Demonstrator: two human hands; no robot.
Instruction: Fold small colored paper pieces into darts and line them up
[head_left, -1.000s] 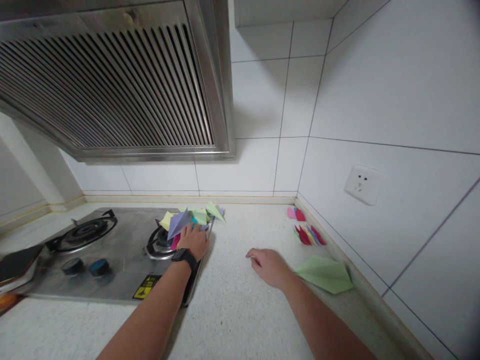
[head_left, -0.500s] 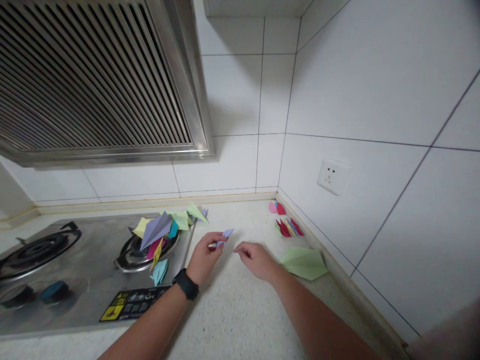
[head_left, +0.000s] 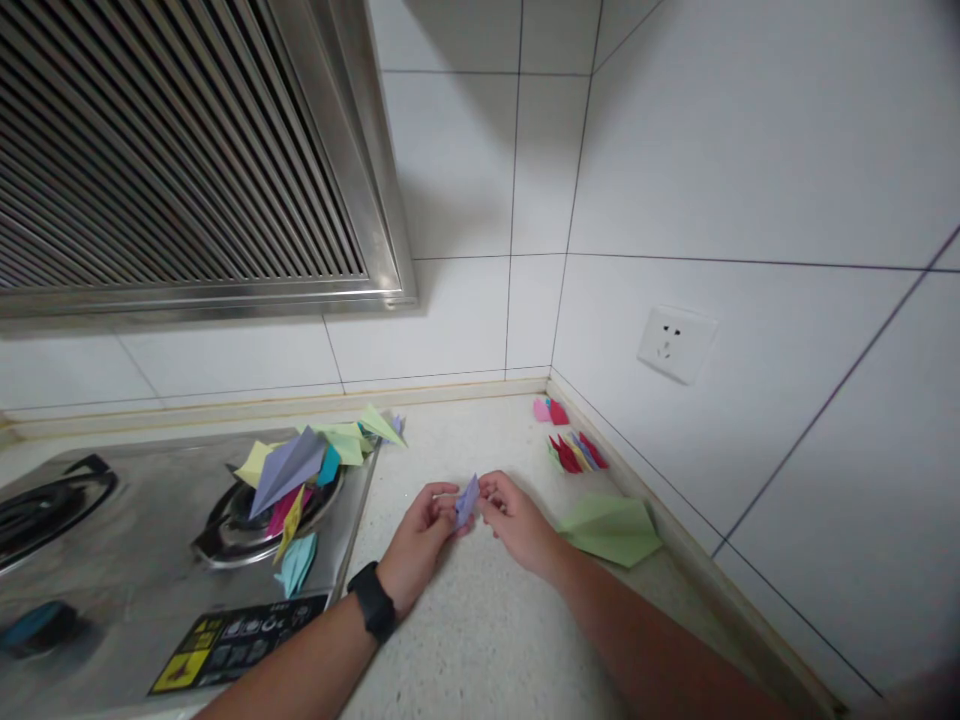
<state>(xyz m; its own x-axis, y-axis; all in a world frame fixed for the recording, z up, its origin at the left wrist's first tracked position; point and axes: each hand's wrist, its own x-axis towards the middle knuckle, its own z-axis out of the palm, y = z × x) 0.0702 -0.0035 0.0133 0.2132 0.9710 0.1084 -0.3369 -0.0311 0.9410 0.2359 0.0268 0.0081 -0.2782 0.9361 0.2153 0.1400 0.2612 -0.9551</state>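
Observation:
A small purple folded paper [head_left: 466, 502] stands tilted between my two hands, above the counter. My left hand [head_left: 421, 535], with a black watch on its wrist, pinches it from the left between thumb and fingers. From the right, the bent fingertips of my right hand [head_left: 516, 515] close on its edge. Beside my right forearm lies a flat light green folded paper [head_left: 611, 528]. Beyond it sits a row of small red, yellow and purple folded papers [head_left: 577, 453].
On the gas stove [head_left: 180, 500] at left, a purple paper plane [head_left: 291, 468] tops a pile of coloured folded papers over the burner. Pink and red papers [head_left: 551, 411] lie in the back corner. A range hood [head_left: 386, 275] overhangs the stove; tiled walls bound the counter [head_left: 457, 640].
My right hand has come up to the purple folded paper, and its fingers now meet the edge. My left hand has turned the paper more upright. The view has shifted slightly right.

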